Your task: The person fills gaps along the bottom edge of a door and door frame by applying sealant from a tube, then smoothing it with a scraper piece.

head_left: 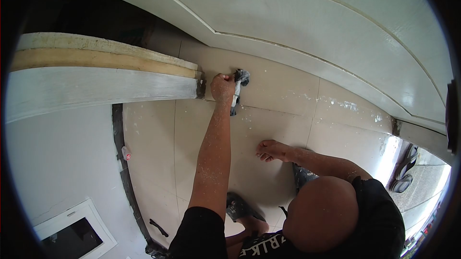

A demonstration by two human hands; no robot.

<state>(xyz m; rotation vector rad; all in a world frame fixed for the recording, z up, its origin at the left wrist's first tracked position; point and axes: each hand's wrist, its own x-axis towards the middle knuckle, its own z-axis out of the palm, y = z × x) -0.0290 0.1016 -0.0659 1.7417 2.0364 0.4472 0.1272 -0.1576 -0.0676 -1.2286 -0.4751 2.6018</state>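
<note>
A grey-and-white rag is gripped in the left hand, fingers curled tight round it; a dark bunched end sticks out above the fist and a paler strip hangs below. Rag and fist are pressed to the beige tiled floor, just beside the bottom corner of the white door frame. A strip of bare wood is seen along that frame's upper edge. The left forearm, extended approx. straight from the shoulder, is speckled w/ white flecks.

The right hand is laid on the floor, well apart from the rag; nothing is held in it, fingers loosely bent, tips on the tile. Whether the palm is fully flat can't be told.

White smears and splashes are scattered on the tiles near the large white panelled door, which is swung open across the top of the view. A dark groove is run along the floor's left edge, w/ a small red-and-white scrap beside it. A black handle-like item is seen lower down, on the tile. A dark sandal is worn on a foot under the body; a black T-shirt w/ white lettering is partly visible. Sandals are left on the ground at the right, past the door's edge.
</note>
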